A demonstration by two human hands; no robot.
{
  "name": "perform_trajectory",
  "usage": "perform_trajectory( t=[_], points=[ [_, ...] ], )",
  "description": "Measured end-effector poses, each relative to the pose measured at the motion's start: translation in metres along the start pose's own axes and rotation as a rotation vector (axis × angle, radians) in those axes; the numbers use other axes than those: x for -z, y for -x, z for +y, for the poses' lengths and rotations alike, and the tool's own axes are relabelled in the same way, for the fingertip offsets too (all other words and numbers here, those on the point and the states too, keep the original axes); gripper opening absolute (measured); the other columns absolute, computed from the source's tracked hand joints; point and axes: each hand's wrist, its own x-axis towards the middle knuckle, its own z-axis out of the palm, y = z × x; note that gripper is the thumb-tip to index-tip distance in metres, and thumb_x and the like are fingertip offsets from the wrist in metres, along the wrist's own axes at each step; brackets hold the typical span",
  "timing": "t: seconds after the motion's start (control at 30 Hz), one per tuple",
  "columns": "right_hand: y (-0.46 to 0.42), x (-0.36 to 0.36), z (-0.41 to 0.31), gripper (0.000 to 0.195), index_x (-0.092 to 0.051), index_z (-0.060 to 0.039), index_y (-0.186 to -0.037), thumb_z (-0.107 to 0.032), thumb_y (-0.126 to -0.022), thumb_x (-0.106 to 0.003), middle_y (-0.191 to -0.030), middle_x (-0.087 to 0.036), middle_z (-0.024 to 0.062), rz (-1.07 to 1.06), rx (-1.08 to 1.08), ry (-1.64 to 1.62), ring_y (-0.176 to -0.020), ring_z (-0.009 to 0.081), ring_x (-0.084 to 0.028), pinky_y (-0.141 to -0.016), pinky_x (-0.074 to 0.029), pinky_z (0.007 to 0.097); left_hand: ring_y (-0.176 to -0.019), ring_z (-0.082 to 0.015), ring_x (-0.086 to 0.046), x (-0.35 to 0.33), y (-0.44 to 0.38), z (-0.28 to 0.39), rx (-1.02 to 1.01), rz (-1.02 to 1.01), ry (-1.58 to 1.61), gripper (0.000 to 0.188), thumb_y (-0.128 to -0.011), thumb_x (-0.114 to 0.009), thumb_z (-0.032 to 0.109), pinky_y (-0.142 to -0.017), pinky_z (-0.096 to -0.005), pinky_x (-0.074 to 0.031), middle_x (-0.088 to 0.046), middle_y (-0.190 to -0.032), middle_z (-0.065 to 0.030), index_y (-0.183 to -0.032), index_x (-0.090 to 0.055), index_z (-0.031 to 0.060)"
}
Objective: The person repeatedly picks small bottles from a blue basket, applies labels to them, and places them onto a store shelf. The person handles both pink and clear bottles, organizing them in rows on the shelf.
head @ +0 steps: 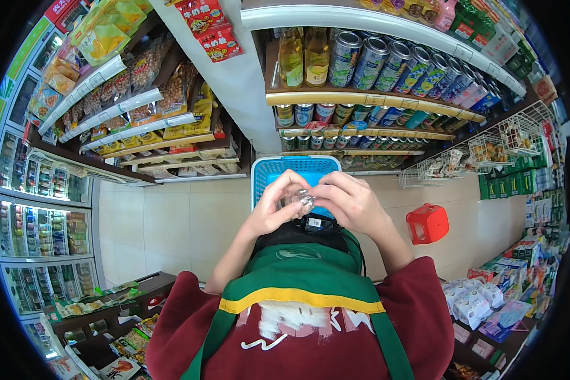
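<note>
My left hand [280, 204] is closed around a small clear plastic item [304, 200], perhaps a wrapper or a little container; its exact kind is hard to tell. The fingertips of my right hand [349, 202] pinch its right end. Both hands are in front of my green apron [304, 270], over a blue plastic basket [294, 165] with a white rim. My hands and forearms cover much of the basket's near part. A small black device [319, 224] with a pale label sits at my waist, just under the hands.
Ahead, shelves carry drink cans [344, 59] and glass bottles [291, 59]. Bagged snacks [159, 99] fill the left shelves, near glass-door coolers [42, 228]. A red plastic stool [428, 224] stands on the tiled floor [171, 218] to the right, below wire baskets [487, 152].
</note>
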Motion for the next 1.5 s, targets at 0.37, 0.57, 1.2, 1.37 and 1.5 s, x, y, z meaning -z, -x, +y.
perform_trajectory(
  t=[0.37,0.57,1.2,1.37,1.5],
  points=[
    [0.007,-0.007,0.01,0.019,-0.062,-0.0019,-0.09,-0.007,-0.077,-0.075,-0.084,-0.062,0.009,0.005,-0.077,0.056,-0.073,0.0265,-0.064,-0.061,-0.052,0.0363,-0.104,-0.0288,-0.065,0.003,-0.006,0.0,-0.084,0.059,-0.577,0.045,-0.08,-0.076,0.009,-0.09,-0.0363,-0.052,-0.059,-0.122,-0.0136,-0.121,-0.058,0.0035],
    [0.0,-0.007,0.008,0.02,-0.06,-0.0038,-0.093,-0.006,-0.08,-0.075,-0.08,-0.063,0.0096,-0.154,-0.188,0.02,-0.067,0.0257,-0.064,-0.057,-0.05,0.0346,-0.102,-0.0231,-0.058,0.014,-0.003,-0.035,-0.056,0.015,-0.302,0.041,-0.088,-0.063,0.016,-0.095,-0.0364,-0.047,-0.055,-0.124,-0.0132,-0.127,-0.059,0.0021],
    [0.045,-0.106,0.145,0.014,-0.063,-0.0006,-0.087,-0.004,-0.077,-0.073,-0.077,-0.068,0.015,-0.56,-0.546,-0.265,-0.071,0.0288,-0.068,-0.061,-0.052,0.0371,-0.102,-0.0247,-0.068,0.066,0.02,-0.197,0.351,0.222,-0.44,0.039,-0.082,-0.077,0.01,-0.088,-0.0344,-0.058,-0.066,-0.112,-0.0159,-0.117,-0.064,-0.0026],
    [0.118,-0.181,0.203,0.015,-0.064,-0.0004,-0.085,-0.006,-0.075,-0.074,-0.078,-0.068,0.0162,-0.628,-0.669,-0.28,-0.071,0.0311,-0.068,-0.062,-0.053,0.0383,-0.097,-0.0328,-0.069,0.08,0.05,-0.294,0.496,0.304,-0.604,0.041,-0.088,-0.072,0.018,-0.083,-0.0395,-0.056,-0.067,-0.11,-0.0224,-0.122,-0.06,-0.0034],
    [0.188,-0.253,0.235,0.016,-0.064,-0.0003,-0.085,-0.006,-0.073,-0.074,-0.08,-0.068,0.019,-0.594,-0.701,-0.171,-0.073,0.0346,-0.068,-0.064,-0.054,0.0405,-0.095,-0.0432,-0.066,0.091,0.094,-0.362,0.667,0.236,-0.793,0.042,-0.092,-0.064,0.023,-0.085,-0.0466,-0.054,-0.063,-0.115,-0.0286,-0.125,-0.057,-0.0021]
  ],
)
